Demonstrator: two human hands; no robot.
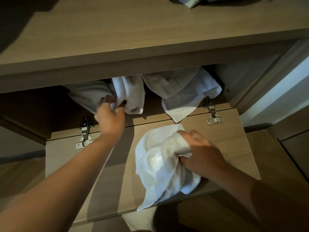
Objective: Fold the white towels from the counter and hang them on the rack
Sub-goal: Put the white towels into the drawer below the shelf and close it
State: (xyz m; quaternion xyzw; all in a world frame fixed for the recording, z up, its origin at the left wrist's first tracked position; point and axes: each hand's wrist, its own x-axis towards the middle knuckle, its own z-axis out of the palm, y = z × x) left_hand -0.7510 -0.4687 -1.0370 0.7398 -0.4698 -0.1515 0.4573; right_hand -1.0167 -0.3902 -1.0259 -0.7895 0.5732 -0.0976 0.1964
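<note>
We look down on a wood-grain counter point(150, 30) in dim light, and beneath it a cabinet whose door point(209, 136) has dropped open flat toward us on two metal hinges, one at the left point(85, 131) and one at the right point(211, 110). Pale wall or door trim runs down the right edge.

Inside the cabinet at the left, our left hand point(110, 114) reaches in and pinches a fold of a white towel point(130, 94) between curled fingers and thumb; a second, shadowed towel point(87, 94) lies just beside it, further left. To the right, another loose towel point(182, 91) spills out of the opening, one corner draped onto the door.

Lower right, our right hand point(200, 153) grips a crumpled white towel point(158, 164) bunched in a closed fist, the cloth hanging over the open door.

At the top edge, some cloth point(189, 0) on the counter is cut off (too little shows to name it). The cabinet's depths are lost in shadow.
</note>
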